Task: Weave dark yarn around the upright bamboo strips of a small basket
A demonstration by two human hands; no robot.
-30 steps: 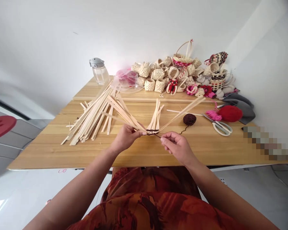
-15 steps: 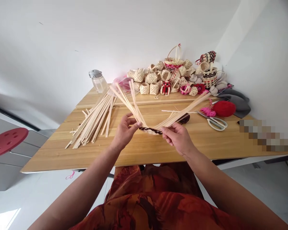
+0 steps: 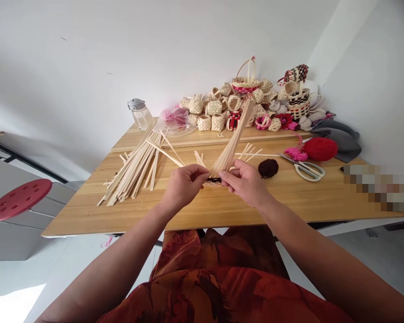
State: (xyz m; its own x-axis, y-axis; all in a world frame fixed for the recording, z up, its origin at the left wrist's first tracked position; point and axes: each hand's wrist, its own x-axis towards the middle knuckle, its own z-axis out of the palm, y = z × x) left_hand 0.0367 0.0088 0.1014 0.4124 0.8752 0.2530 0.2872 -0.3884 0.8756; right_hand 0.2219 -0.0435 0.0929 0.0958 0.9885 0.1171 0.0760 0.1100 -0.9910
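Between my hands is a small partly woven piece of pale flat strips with a dark strand along its edge. My left hand pinches its left end between thumb and fingers. At the other end, my right hand is closed on the weave, thumb on top. A fan of long pale strips rises from the piece, tilted to the right and away from me. Shorter-looking strip ends stick out beyond both hands. My fingers partly cover the weave. Right of my right hand lies a ball of dark brown yarn.
Loose strips lie piled at the left, before a clear bottle. Small woven baskets are heaped along the wall. White-handled scissors, pink yarn and red yarn sit at the right. A red stool stands beyond the left edge.
My hands have come closer together on the woven piece. The long strips that leaned far right now stand steeper, and the strips near my left hand spread lower. The brown yarn ball is now uncovered.
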